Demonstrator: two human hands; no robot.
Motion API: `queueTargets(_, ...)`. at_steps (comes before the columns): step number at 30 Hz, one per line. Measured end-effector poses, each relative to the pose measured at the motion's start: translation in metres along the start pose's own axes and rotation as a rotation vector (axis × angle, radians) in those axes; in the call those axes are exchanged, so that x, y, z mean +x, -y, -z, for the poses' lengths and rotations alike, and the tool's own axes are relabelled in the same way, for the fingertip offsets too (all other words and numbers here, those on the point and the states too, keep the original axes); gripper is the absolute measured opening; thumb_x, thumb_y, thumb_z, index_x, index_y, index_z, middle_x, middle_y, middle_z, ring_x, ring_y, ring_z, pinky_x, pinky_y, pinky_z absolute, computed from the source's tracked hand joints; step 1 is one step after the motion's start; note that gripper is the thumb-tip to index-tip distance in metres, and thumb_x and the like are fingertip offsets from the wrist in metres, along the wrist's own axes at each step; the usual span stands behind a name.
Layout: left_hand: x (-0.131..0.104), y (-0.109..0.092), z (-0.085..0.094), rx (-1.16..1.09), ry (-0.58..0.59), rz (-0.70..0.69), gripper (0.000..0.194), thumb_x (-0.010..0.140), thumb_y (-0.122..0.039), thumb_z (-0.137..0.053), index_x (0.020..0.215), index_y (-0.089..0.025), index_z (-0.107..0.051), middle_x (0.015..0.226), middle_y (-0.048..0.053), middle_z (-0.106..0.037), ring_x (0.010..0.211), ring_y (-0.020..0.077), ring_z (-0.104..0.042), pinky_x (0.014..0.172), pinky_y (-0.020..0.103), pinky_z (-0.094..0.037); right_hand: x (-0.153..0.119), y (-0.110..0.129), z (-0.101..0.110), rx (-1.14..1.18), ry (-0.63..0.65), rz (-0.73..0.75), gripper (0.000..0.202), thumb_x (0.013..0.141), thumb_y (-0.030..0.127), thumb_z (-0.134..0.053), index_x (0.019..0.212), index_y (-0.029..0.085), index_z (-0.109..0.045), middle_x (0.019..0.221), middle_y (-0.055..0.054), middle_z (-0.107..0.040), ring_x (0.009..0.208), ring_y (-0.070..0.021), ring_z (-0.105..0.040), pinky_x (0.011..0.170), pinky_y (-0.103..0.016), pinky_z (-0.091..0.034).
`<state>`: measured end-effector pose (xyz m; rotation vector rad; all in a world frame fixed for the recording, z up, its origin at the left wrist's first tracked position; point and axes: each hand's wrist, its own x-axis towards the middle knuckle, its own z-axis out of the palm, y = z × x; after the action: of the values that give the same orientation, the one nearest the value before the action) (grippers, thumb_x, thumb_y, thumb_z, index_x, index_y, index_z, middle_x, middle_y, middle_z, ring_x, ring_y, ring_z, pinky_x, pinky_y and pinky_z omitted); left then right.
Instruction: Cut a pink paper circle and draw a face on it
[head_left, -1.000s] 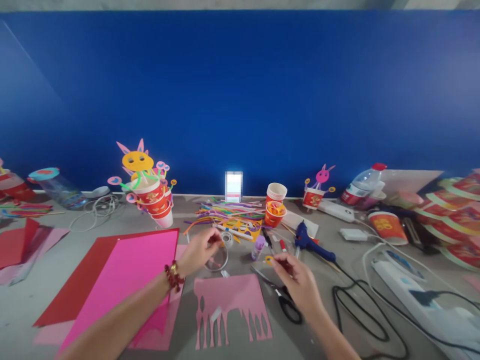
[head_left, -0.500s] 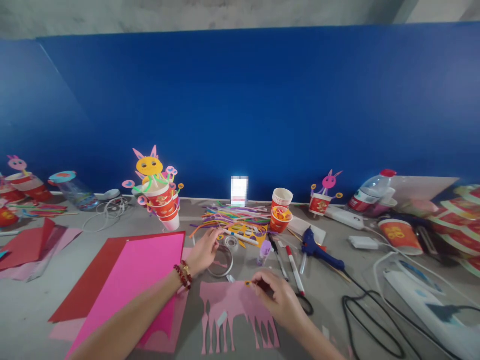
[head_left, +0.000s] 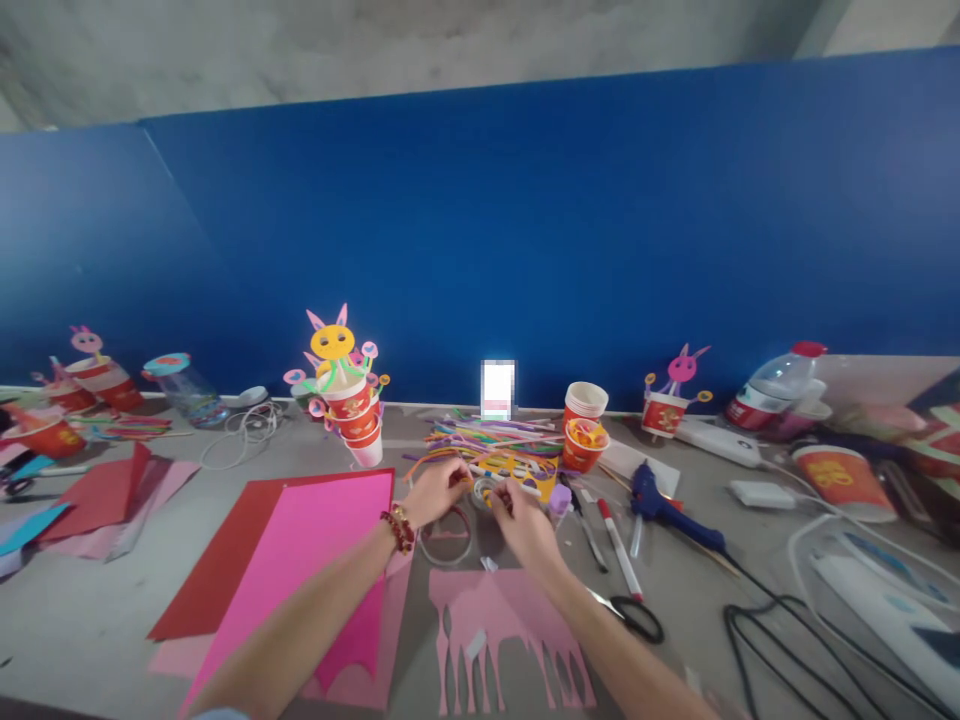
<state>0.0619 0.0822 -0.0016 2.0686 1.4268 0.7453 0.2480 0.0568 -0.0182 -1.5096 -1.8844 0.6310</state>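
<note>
My left hand (head_left: 441, 492) is closed, its fingertips pinched beside a small roll of clear tape (head_left: 482, 487); what they grip, if anything, is too small to make out. Close to its right, my right hand (head_left: 519, 522) pinches a small yellow paper piece (head_left: 487, 496) just over the tape roll. A larger tape roll (head_left: 448, 556) lies below my left hand. Under my right forearm is a pink paper sheet (head_left: 491, 592) cut into rounded strips, with a small white scrap (head_left: 476, 642) on it.
Pink and red sheets (head_left: 322, 540) lie to the left, near stacked decorated cups (head_left: 352, 405). Behind my hands are coloured pipe cleaners (head_left: 495, 435) and paper cups (head_left: 583, 402). Scissors (head_left: 637, 618), markers (head_left: 621, 550), a blue glue gun (head_left: 667, 510) and its black cord lie right.
My right hand has moved up and away from the cut pink sheet to the small tape roll, carrying the yellow piece. My left hand stays near the tape. The scissors show more now.
</note>
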Motion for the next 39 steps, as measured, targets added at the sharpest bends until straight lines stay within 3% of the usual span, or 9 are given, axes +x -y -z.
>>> queueTargets(6, 0.011, -0.002, -0.009, -0.014, 0.099, 0.051, 0.026, 0.095, -0.033, -0.057, 0.112, -0.014, -0.06, 0.108, 0.007, -0.063, 0.09, 0.0184, -0.064, 0.079, 0.038, -0.056, 0.001, 0.0, -0.012, -0.111, 0.013, -0.074, 0.01, 0.092, 0.023, -0.05, 0.084, 0.021, -0.055, 0.077, -0.002, -0.069, 0.072, -0.018, -0.067, 0.058, -0.022, -0.041)
queueTargets(12, 0.011, -0.003, -0.006, 0.003, 0.137, 0.085, 0.027, 0.095, -0.033, -0.058, 0.115, -0.015, -0.059, 0.112, 0.008, -0.063, 0.094, 0.0197, -0.064, 0.081, 0.039, -0.055, 0.002, 0.004, -0.012, -0.21, 0.049, -0.137, 0.011, 0.094, 0.024, -0.049, 0.09, 0.02, -0.058, 0.069, -0.002, -0.068, 0.056, -0.0152, -0.063, 0.047, -0.021, -0.033)
queueTargets(23, 0.01, -0.003, -0.008, 0.093, 0.119, 0.109, 0.029, 0.095, -0.033, -0.058, 0.118, -0.016, -0.058, 0.116, 0.009, -0.061, 0.097, 0.0208, -0.063, 0.083, 0.041, -0.055, -0.004, 0.015, -0.008, -0.327, 0.062, -0.139, 0.027, 0.097, 0.027, -0.046, 0.121, 0.018, -0.054, 0.081, -0.009, -0.073, 0.063, -0.0189, -0.069, 0.05, -0.022, -0.04)
queueTargets(33, 0.008, -0.005, -0.014, 0.193, 0.021, 0.083, 0.026, 0.094, -0.033, -0.058, 0.113, -0.015, -0.06, 0.114, 0.008, -0.062, 0.098, 0.0208, -0.062, 0.084, 0.041, -0.054, -0.007, 0.017, -0.008, -0.332, 0.048, -0.09, 0.025, 0.097, 0.024, -0.042, 0.12, 0.018, -0.052, 0.09, -0.009, -0.074, 0.078, -0.0214, -0.072, 0.056, -0.023, -0.044)
queueTargets(36, 0.006, -0.004, -0.009, 0.198, -0.036, 0.05, 0.021, 0.091, -0.034, -0.06, 0.105, -0.018, -0.06, 0.102, 0.006, -0.065, 0.09, 0.0191, -0.063, 0.082, 0.035, -0.052, -0.011, 0.018, -0.003, -0.326, 0.058, -0.056, 0.03, 0.098, 0.028, -0.043, 0.124, 0.017, -0.05, 0.089, -0.009, -0.074, 0.078, -0.0215, -0.072, 0.057, -0.024, -0.043)
queueTargets(39, -0.007, -0.001, 0.001, 0.207, -0.086, 0.001, 0.022, 0.093, -0.036, -0.054, 0.108, -0.02, -0.056, 0.099, 0.005, -0.066, 0.082, 0.0182, -0.063, 0.08, 0.034, -0.05, -0.026, 0.017, 0.007, -0.317, 0.116, 0.075, 0.034, 0.096, 0.031, -0.044, 0.126, 0.017, -0.051, 0.082, -0.007, -0.074, 0.075, -0.0219, -0.071, 0.059, -0.024, -0.042)
